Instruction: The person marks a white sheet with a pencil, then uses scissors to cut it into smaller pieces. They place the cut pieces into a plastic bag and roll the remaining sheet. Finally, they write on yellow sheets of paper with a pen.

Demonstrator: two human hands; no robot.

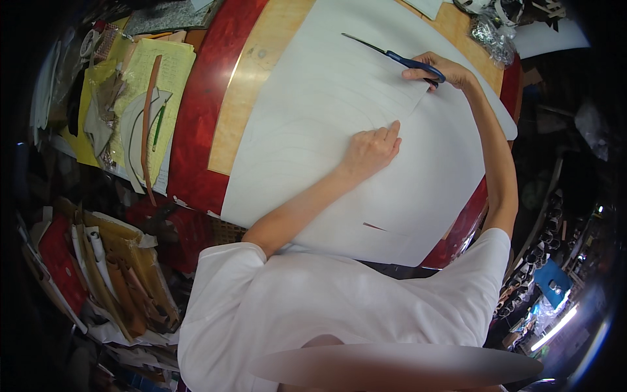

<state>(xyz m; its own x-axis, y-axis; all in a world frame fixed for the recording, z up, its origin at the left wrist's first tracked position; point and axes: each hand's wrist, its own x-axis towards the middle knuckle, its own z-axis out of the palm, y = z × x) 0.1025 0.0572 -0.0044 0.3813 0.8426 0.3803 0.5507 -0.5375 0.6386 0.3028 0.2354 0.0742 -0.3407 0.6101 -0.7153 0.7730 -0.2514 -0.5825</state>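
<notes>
A large white sheet of paper (313,117) covers most of the table in front of me. My right hand (444,70) is closed round the dark blue handles of a pair of scissors (398,59). Their blades look closed and point to the far left, above the paper. My left hand (373,151) rests on the middle of the sheet, its index finger stretched out and other fingers partly bent, with nothing in it. A thin line, which may be a cut or an edge, runs between the two hands. A narrow slit (373,227) shows red near the sheet's front.
The table (202,98) has a red border and a pale wood top. At left lie yellow papers (163,65), a green pencil (159,127) and a brown strip (147,124). Crumpled clear plastic (491,36) sits far right. Folders and rolls (117,268) stand lower left.
</notes>
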